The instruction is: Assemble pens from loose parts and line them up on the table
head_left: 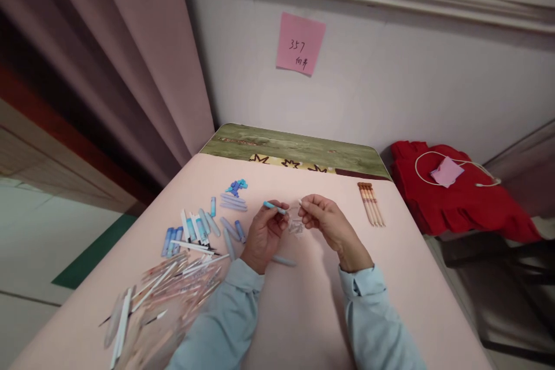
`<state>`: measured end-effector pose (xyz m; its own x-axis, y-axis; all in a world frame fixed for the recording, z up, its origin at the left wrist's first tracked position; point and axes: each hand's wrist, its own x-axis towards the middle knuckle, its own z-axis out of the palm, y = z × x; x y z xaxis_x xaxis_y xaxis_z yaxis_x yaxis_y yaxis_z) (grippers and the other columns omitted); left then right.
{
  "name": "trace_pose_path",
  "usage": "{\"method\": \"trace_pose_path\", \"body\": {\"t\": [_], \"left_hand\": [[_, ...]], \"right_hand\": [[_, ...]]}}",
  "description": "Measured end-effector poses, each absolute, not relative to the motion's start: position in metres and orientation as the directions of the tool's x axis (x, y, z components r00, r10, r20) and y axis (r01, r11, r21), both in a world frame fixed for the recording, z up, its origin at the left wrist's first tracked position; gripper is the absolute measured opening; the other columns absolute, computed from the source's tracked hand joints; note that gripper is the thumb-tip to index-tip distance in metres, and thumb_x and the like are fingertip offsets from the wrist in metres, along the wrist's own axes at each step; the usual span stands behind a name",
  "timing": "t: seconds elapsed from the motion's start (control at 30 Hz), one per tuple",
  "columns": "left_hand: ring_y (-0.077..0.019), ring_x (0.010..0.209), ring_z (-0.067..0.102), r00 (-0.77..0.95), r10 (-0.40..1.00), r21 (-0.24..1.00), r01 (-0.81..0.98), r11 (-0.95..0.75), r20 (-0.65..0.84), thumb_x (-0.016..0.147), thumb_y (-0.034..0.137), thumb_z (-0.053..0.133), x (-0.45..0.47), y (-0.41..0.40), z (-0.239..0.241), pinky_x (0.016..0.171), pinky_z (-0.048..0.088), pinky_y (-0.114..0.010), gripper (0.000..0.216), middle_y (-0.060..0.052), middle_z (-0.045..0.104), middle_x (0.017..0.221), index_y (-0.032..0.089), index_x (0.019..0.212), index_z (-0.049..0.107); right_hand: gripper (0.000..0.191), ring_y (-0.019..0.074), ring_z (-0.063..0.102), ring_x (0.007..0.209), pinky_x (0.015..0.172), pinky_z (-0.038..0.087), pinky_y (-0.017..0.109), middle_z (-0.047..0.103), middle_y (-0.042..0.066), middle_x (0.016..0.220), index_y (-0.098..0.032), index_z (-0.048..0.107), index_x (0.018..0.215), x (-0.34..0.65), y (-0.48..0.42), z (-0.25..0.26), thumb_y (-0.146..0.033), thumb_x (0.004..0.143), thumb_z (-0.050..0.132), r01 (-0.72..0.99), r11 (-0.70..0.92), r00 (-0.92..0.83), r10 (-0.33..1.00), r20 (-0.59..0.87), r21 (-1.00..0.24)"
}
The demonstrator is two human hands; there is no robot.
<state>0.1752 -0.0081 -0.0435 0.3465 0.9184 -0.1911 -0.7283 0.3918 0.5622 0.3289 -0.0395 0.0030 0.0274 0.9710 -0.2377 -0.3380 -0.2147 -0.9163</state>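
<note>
My left hand (262,237) is closed around a slim blue pen barrel (273,207), held slanted between thumb and fingers above the table. Just to its right, my right hand (324,218) pinches a small white piece (300,202); most of it is hidden by the fingertips. The two held things are apart. On the table between and behind the hands lies a little heap of small clear or metallic parts (296,227), too small to name. A grey-blue tube (284,261) rests beside my left wrist.
Left of my hands lie blue tubes (202,228), small blue toppers (237,187) and a spread of pale pens and white refills (182,283). Several beige pens with brown tops (370,205) lie in a row at right. A red cloth (451,196) sits beyond the table's right edge.
</note>
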Motion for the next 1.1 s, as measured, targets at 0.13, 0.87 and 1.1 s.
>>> {"method": "trace_pose_path", "body": {"t": [0.13,0.87,1.1], "left_hand": [[-0.006,0.059,0.059,0.346,0.92,0.583,-0.715,0.386,-0.185,0.076,0.015,0.075,0.178,-0.009,-0.044,0.045,0.044,-0.011,0.013,-0.004,0.068,0.077,0.01,0.087,0.07],[-0.0091,0.066,0.067,0.298,0.881,0.435,-0.782,0.447,-0.369,0.084,0.013,0.069,0.18,-0.009,-0.048,0.058,0.056,-0.015,0.008,-0.005,0.07,0.08,0.012,0.092,0.068],[-0.0089,0.066,0.068,0.298,0.882,0.429,-0.787,0.444,-0.365,0.086,0.011,0.066,0.178,-0.009,-0.046,0.058,0.057,-0.015,0.01,-0.005,0.071,0.081,0.011,0.096,0.069]], "right_hand": [[0.032,0.0109,0.06,0.055,0.053,0.048,0.022,0.067,0.0,0.068,-0.017,0.064,0.078,0.322,-0.037,-0.01,-0.046,0.071,0.077,-0.122,-0.159,0.112,0.979,-0.173,-0.98],[0.013,0.0173,0.065,0.069,0.066,0.048,0.027,0.072,0.003,0.079,-0.023,0.074,0.085,0.31,-0.044,0.0,-0.03,0.084,0.063,0.549,0.069,0.219,0.95,0.223,-0.833],[0.019,0.0177,0.07,0.071,0.067,0.053,0.028,0.074,0.003,0.081,-0.022,0.071,0.099,0.311,-0.044,-0.002,-0.027,0.083,0.061,0.372,0.049,0.232,0.962,0.144,-0.927]]}}
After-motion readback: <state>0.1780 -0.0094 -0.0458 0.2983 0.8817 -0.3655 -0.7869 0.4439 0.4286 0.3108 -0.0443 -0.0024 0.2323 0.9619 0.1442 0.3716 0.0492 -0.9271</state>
